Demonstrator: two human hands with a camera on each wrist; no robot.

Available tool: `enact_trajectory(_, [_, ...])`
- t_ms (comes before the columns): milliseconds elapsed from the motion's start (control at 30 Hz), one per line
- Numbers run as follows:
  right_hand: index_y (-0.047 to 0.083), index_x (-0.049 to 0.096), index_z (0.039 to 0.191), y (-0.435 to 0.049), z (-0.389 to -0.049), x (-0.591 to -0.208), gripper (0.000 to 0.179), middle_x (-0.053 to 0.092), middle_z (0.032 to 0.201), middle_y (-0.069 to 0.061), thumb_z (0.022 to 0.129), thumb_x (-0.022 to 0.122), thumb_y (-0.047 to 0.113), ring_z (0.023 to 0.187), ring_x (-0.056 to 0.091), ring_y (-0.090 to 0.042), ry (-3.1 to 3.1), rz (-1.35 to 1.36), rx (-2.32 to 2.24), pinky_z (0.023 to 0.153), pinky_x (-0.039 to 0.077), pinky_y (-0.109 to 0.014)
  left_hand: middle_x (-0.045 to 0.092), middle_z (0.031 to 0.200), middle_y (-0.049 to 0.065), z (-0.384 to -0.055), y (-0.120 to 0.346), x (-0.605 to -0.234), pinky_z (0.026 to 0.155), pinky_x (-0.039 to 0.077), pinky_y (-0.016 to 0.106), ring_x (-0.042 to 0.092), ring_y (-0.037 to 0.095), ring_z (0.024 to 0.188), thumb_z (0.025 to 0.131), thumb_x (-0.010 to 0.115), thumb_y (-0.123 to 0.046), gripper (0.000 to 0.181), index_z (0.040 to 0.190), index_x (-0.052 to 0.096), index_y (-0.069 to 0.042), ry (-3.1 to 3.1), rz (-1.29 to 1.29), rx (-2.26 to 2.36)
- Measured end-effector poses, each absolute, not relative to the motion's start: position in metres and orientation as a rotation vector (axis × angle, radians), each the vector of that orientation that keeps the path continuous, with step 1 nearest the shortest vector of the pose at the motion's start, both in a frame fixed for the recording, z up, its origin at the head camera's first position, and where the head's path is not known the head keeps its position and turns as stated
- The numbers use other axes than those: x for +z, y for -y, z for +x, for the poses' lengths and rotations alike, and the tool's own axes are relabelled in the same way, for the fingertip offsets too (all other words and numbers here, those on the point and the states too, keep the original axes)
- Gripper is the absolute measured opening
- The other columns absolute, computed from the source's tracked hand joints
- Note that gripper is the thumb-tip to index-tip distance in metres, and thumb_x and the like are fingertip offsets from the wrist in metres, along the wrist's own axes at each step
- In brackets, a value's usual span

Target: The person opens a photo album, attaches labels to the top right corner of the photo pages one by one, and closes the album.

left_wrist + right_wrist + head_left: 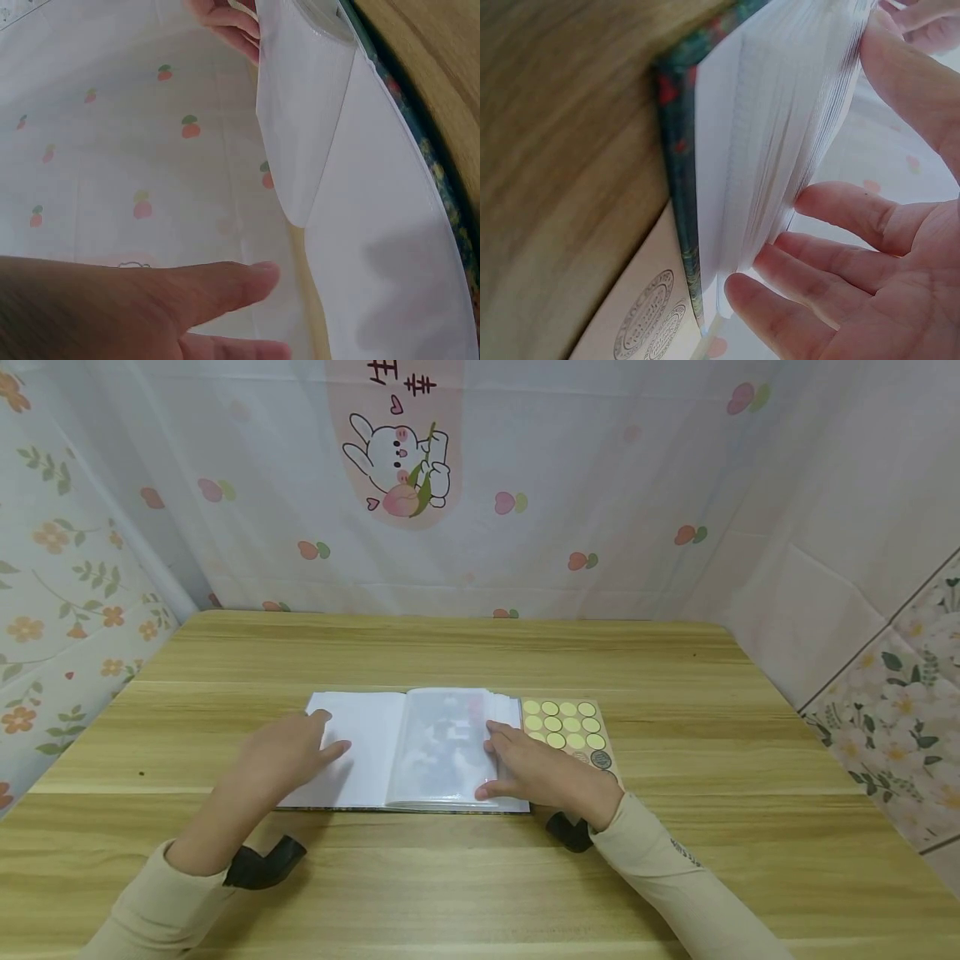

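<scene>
A photo album [352, 752] lies spread on the table, its left side a blank white page and its right side a thick stack of clear plastic sleeves [438, 760]. The dark patterned cover [679, 150] shows along its edge in the right wrist view. My left hand [292, 752] is over the blank page with thumb and fingers extended, holding nothing. At the sleeves' outer edge is my right hand [536, 768], fingertips against the page edges and thumb [900, 75] near the top sheet, the fingers only slightly bent.
Just right of the album lies a sheet of round yellow stickers [570, 722], with dark printed circles lower down, partly covered by my right hand. The wooden table [450, 893] extends to a patterned curtain [525, 460] at the back. Black wrist mounts [266, 864] hang by both sleeves.
</scene>
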State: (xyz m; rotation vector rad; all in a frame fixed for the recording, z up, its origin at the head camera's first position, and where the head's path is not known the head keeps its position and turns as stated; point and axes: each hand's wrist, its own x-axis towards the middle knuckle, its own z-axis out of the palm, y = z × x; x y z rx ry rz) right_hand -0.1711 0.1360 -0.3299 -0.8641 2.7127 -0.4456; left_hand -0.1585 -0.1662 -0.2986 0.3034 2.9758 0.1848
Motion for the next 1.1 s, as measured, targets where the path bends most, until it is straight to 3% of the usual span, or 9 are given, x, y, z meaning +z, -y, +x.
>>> enact_trajectory(233, [-0.005,0.048,0.128,-0.137,-0.171,-0.330,0.068,0.030,0.147,-0.024,0.083,0.066,0.042,0.138,0.028,-0.031,-2.714,-0.877,-0.447,0.112,0.026,-0.040,0.059,0.112,0.027,-0.156,0.154,-0.297,0.084,0.047,0.052,0.057,0.043,0.102,0.092,0.056,-0.030,0.048,0.124,0.052,0.006,-3.081,0.394,0.301])
enact_trajectory(433, [-0.004,0.049,0.127,-0.136,-0.171,-0.330,0.066,0.029,0.148,-0.023,0.083,0.065,0.043,0.139,0.027,-0.031,-2.713,-0.859,-0.452,0.112,0.026,-0.041,0.060,0.110,0.025,-0.155,0.145,-0.300,0.084,0.047,0.051,0.058,0.042,0.097,0.090,0.060,-0.025,0.042,0.121,0.055,0.003,-3.167,0.511,0.402])
enact_trajectory(667, [-0.003,0.051,0.123,-0.135,-0.171,-0.331,0.063,0.032,0.147,-0.023,0.082,0.067,0.042,0.138,0.030,-0.030,-2.721,-0.836,-0.460,0.110,0.029,-0.040,0.058,0.118,0.021,-0.153,0.137,-0.306,0.088,0.045,0.051,0.052,0.041,0.107,0.090,0.060,-0.026,0.041,0.123,0.056,-0.002,-3.138,0.544,0.477])
enact_trajectory(1100, [-0.001,0.051,0.122,-0.136,-0.171,-0.332,0.060,0.030,0.148,-0.021,0.084,0.065,0.042,0.138,0.030,-0.028,-2.713,-0.840,-0.483,0.108,0.032,-0.039,0.056,0.120,0.011,-0.152,0.119,-0.321,0.077,0.051,0.047,0.052,0.033,0.108,0.086,0.065,-0.024,0.040,0.121,0.057,-0.007,-3.137,0.734,0.582])
